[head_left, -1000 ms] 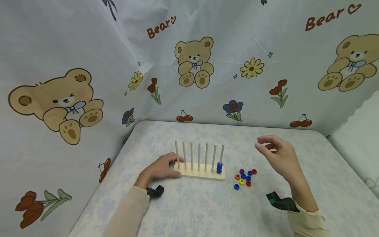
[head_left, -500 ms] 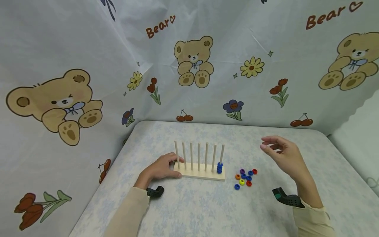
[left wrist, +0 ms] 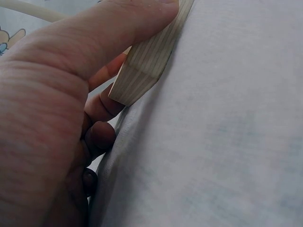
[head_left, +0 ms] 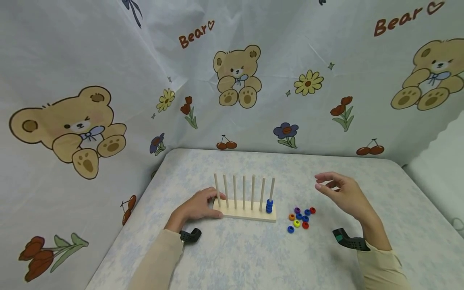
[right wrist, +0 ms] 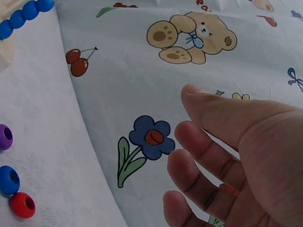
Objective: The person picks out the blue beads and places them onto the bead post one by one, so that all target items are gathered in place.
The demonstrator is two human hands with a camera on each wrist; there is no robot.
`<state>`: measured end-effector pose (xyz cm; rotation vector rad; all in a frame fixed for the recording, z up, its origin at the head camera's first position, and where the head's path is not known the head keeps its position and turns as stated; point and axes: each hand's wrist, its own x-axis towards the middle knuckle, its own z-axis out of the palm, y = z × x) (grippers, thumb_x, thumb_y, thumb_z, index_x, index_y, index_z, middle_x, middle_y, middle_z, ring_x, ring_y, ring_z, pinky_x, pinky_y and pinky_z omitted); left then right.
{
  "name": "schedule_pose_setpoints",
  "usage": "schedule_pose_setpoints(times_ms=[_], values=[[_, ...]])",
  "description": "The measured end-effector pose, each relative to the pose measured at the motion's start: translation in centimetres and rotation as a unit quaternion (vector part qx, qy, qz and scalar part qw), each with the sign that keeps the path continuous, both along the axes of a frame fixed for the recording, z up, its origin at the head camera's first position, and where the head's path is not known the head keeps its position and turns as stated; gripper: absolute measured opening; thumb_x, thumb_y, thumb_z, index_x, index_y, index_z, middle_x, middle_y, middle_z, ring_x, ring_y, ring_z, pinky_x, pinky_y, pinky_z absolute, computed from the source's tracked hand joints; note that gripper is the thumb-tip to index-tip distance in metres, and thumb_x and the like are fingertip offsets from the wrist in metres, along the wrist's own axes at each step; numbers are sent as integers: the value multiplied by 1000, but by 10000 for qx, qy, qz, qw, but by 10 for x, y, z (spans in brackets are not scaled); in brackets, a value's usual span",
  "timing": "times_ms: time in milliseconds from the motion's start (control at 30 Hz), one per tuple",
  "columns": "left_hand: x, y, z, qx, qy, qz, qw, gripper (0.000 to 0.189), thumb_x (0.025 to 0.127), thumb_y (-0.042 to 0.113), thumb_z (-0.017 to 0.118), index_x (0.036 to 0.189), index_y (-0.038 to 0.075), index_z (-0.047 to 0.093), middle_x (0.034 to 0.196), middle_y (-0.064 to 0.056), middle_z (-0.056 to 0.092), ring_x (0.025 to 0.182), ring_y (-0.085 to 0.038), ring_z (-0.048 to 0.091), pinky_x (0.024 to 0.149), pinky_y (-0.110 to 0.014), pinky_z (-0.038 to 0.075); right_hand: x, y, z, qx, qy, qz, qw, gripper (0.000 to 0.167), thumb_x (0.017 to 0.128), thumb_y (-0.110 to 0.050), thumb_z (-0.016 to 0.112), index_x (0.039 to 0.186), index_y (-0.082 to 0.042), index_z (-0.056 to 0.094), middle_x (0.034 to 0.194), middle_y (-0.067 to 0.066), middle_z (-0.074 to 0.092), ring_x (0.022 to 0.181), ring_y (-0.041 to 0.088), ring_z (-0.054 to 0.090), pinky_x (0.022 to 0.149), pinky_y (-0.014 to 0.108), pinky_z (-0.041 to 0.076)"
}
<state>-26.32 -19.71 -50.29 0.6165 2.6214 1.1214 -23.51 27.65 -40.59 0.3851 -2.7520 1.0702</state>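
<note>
A pale wooden peg board (head_left: 246,214) with a row of upright pegs stands on the table. Several blue beads (head_left: 269,206) are stacked on its rightmost peg. My left hand (head_left: 197,206) grips the board's left end; the left wrist view has the thumb along one long side of the base (left wrist: 147,59) and the fingers at the other. Loose beads lie right of the board: purple (head_left: 297,210), orange (head_left: 291,217), yellow (head_left: 297,223), red (head_left: 305,225) and several blue ones. Above and right of them, my right hand (head_left: 344,195) hovers with loosely bent fingers, thumb and fingertips apart, holding nothing.
The table (head_left: 232,257) has a pale mottled cover. Behind it and on the left hangs a white cloth (head_left: 275,36) printed with bears and flowers, meeting the table's far edge. A dark band (head_left: 351,241) sits on the right wrist, another band (head_left: 191,235) on the left.
My right hand drifted right, then came back left and a little lower over the last half second. The left hand, board and beads keep their places.
</note>
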Motion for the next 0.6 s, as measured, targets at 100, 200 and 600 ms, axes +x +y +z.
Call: schedule_pose_setpoints(times_ms=[100, 200, 600], values=[[-1, 3, -2, 63, 13, -55, 10000, 52, 70, 54, 88, 115, 41, 65, 123, 15, 59, 112, -12, 55, 99, -41, 44, 0, 5, -3, 76, -31, 5, 10000, 37, 97, -36, 67, 126, -13, 65, 113, 12, 71, 96, 25, 60, 67, 25, 51], [-1, 2, -3, 23, 97, -71, 9999, 52, 71, 56, 86, 116, 42, 64, 123, 16, 58, 112, -11, 55, 98, -40, 45, -2, 5, -8, 82, -163, 33, 9998, 37, 97, -36, 68, 127, -13, 65, 117, 12, 71, 99, 26, 61, 70, 26, 52], [7, 0, 3, 15, 145, -16, 9999, 51, 72, 54, 86, 116, 42, 64, 123, 15, 58, 110, -13, 54, 95, -40, 45, -7, 8, -19, 29, -581, 373, 9976, 33, 92, -29, 74, 121, -14, 69, 118, 12, 71, 95, 23, 60, 74, 28, 51]])
